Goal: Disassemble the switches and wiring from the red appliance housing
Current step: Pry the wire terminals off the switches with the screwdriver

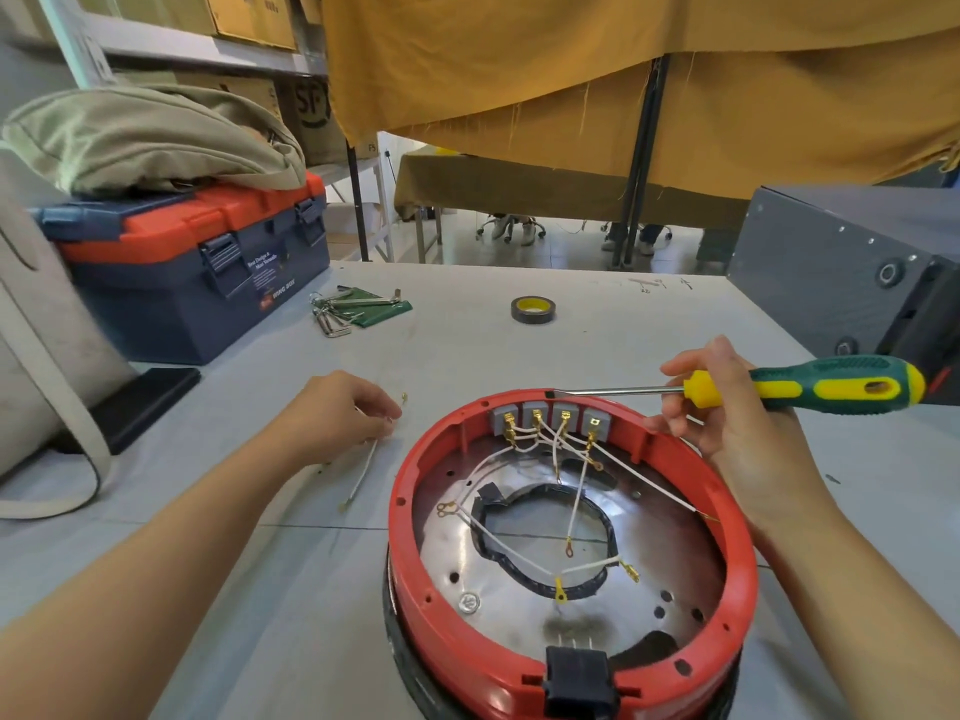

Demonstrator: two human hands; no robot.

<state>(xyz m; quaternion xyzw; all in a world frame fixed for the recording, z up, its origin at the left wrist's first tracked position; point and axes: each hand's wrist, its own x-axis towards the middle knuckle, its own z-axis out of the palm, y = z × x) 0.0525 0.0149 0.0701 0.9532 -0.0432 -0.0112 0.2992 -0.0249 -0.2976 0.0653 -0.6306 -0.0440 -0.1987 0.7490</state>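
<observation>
- The table point(467, 330) carries a red housing point(415, 579), open side up, close to the viewer.
- A navy and orange toolbox point(197, 272) stands well to the housing's far left, a khaki bag point(150, 137) on its lid.
- A screwdriver point(779, 389) (green and yellow handle) lies level over the housing's far rim, tip at the rim.
- The right hand point(727, 407) curls around its shaft and handle.
- The left hand point(337, 413), just left of the housing, pinches a loose white wire point(363, 470) on the table.
- 4 grey switches point(550, 418) sit inside the housing's far wall, white wires point(519, 553) trailing from them.
- A tape roll point(533, 309) lies beyond the housing.
</observation>
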